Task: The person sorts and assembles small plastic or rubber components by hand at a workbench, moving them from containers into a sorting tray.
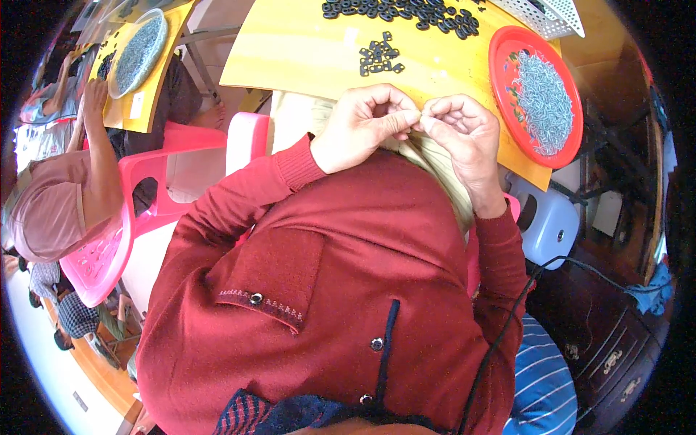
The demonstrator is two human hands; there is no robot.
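My left hand (366, 127) and my right hand (466, 136) meet at their fingertips by the near edge of the yellow table (290, 54). Thumb and forefinger are pinched on each hand. Whatever lies between them is too small and covered to make out. Just beyond my hands sits a small group of black pieces with holes (379, 55). A larger heap of black oval pieces (406, 13) lies farther back. On the right stands a red round tray (500, 65), holding a pile of thin silvery screw-like pieces (544, 101).
A white perforated basket (547, 18) is at the back right. A blue stool (551, 225) stands right of the table, with a black cable (507, 319) running past my right arm. At left, a person (61, 196) sits on a pink chair (127, 232) near another yellow table (148, 109).
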